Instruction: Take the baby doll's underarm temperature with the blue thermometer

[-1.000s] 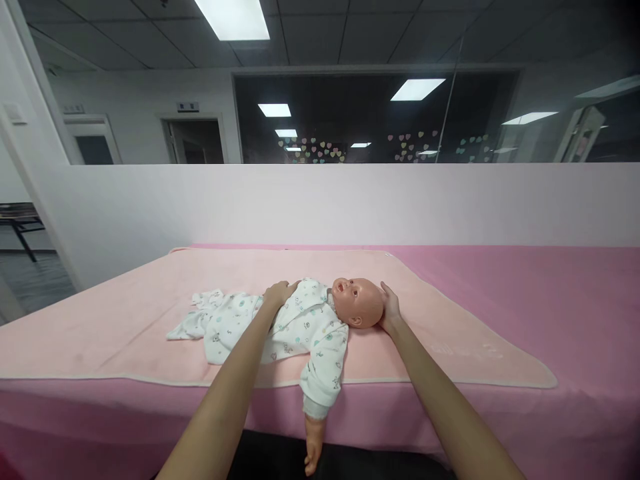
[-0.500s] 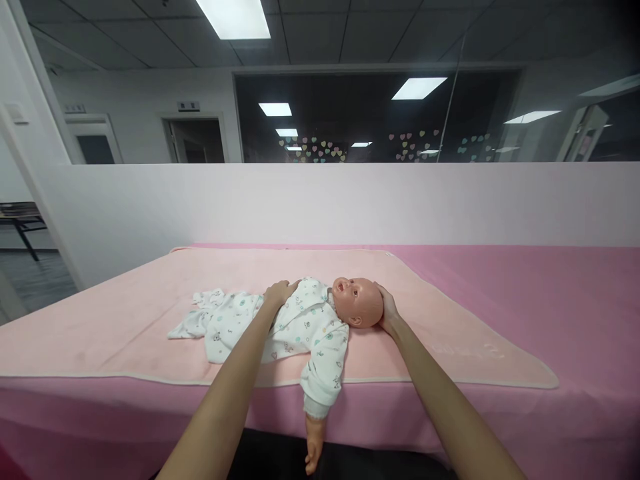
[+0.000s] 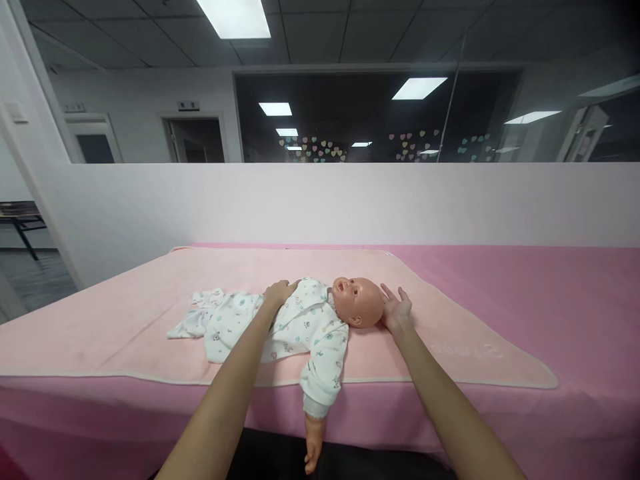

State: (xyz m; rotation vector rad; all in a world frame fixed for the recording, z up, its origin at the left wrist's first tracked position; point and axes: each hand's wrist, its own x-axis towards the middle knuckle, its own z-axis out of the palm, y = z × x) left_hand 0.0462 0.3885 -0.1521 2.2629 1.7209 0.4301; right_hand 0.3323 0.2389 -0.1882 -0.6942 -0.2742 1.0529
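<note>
The baby doll (image 3: pixel 300 327) lies on its back on a peach blanket (image 3: pixel 140 287), which is spread over a pink cloth (image 3: pixel 525 287). The left hand (image 3: pixel 281 292) rests on the front of its printed clothes; whether this grip closes on the fabric, I cannot tell. The right hand (image 3: pixel 397 310) has a wide grip, palm up and fingers spread, at the crown of the doll's head (image 3: pixel 359 303). One doll arm (image 3: pixel 315 440) hangs over the near edge. Pale lettering (image 3: pixel 467 350) on the blanket and a sign (image 3: pixel 189 106) above the doorway are both too unclear to read
</note>
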